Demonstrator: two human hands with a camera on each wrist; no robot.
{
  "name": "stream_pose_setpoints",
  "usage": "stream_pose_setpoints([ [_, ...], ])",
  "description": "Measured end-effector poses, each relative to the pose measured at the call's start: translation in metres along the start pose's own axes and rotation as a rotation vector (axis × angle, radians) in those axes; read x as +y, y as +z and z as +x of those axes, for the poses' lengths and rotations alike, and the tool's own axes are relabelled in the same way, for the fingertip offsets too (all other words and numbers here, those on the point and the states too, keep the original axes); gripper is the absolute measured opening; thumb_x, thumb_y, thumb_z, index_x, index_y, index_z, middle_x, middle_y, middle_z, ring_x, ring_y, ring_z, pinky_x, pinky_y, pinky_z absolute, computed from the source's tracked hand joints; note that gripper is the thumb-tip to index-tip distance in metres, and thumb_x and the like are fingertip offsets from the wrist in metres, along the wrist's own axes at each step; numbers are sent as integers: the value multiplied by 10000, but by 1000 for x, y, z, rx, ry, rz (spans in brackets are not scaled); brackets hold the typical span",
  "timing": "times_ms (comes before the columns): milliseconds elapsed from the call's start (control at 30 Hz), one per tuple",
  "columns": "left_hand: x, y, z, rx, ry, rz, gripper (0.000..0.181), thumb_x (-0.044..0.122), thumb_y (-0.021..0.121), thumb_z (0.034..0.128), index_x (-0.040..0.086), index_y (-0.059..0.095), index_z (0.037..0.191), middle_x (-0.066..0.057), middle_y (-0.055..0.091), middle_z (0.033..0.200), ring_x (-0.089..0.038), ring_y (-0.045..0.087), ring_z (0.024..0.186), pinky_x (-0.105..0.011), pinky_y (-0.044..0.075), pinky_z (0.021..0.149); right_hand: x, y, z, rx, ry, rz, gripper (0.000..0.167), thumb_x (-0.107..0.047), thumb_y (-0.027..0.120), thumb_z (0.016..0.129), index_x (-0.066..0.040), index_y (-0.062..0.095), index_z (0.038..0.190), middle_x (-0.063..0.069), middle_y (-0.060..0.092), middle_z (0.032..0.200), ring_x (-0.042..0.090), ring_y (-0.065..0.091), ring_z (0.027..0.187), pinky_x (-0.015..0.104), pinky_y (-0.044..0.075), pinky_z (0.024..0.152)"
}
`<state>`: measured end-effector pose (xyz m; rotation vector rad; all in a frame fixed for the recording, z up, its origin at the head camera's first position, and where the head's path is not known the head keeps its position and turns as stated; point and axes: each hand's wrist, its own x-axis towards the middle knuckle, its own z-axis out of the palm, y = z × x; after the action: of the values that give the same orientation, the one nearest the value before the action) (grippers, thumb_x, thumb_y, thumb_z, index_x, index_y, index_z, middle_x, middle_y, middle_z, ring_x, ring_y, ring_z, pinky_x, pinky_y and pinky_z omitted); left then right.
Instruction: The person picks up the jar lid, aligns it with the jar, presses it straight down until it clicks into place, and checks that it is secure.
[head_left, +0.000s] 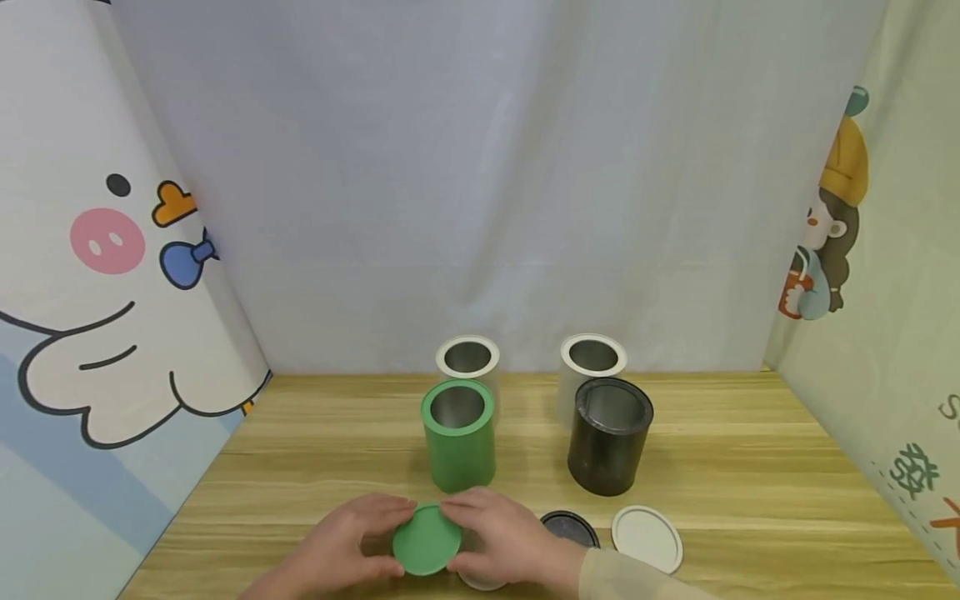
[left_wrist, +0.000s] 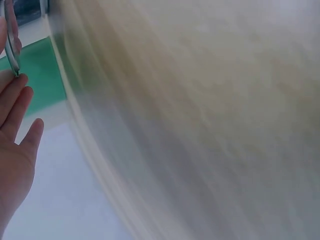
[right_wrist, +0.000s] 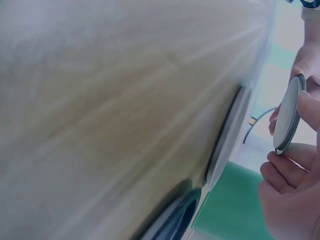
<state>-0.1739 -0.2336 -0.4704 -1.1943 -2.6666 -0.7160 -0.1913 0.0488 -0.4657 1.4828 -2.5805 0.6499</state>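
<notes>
A round green lid is held between both hands, lifted off the table in the right wrist view, where its pale underside shows. My left hand pinches its left edge, thumb below and fingers above in the head view. Opposite it, my right hand grips the right edge. Just beyond the hands stands an uncovered green can. Partly covered by the right hand, a white lid lies on the table. In the left wrist view only part of the left hand and the lid's rim appear.
Right of the hands lie a black lid, partly hidden, and a white lid. A black can stands behind them, open-topped. Two white cans stand farther back, near the grey curtain.
</notes>
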Motion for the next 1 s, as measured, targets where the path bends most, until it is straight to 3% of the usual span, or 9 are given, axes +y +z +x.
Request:
stream_pose_setpoints([
  [100,1,0,3,43,5,-3,608,491,730,853,62,672,1279,-38,658,1275,-244,615,1149,-457,540,911,1,-2,-1,24,16,16,576,-365,724,911,-20,596,1355,80,591,1359,181,544,1242,268,454,1020],
  [367,5,-4,15,205,90,-9,558,359,837,781,62,697,1232,-50,700,1196,-265,656,1075,-476,559,859,5,-14,-5,105,49,67,599,-347,760,885,-7,596,1350,86,595,1353,211,554,1224,325,479,1004],
  [567,9,-11,24,253,110,-61,569,272,878,736,63,699,1234,-58,701,1193,-248,654,1079,-464,563,859,7,-23,-6,190,45,110,625,-323,810,839,-10,605,1340,84,598,1344,226,560,1211,360,494,987],
  [733,13,-17,33,303,129,-53,574,210,898,699,53,708,1218,-71,708,1175,-258,654,1069,-465,560,861,8,-31,-6,284,17,89,641,-275,852,792,0,616,1321,100,606,1326,258,567,1198,397,492,991],
  [1000,18,-26,46,369,139,-73,585,165,907,681,63,710,1223,-75,707,1182,-279,657,1078,-460,543,901,9,-42,-5,371,5,133,649,-188,865,756,21,611,1316,129,595,1345,302,557,1207,442,489,991],
])
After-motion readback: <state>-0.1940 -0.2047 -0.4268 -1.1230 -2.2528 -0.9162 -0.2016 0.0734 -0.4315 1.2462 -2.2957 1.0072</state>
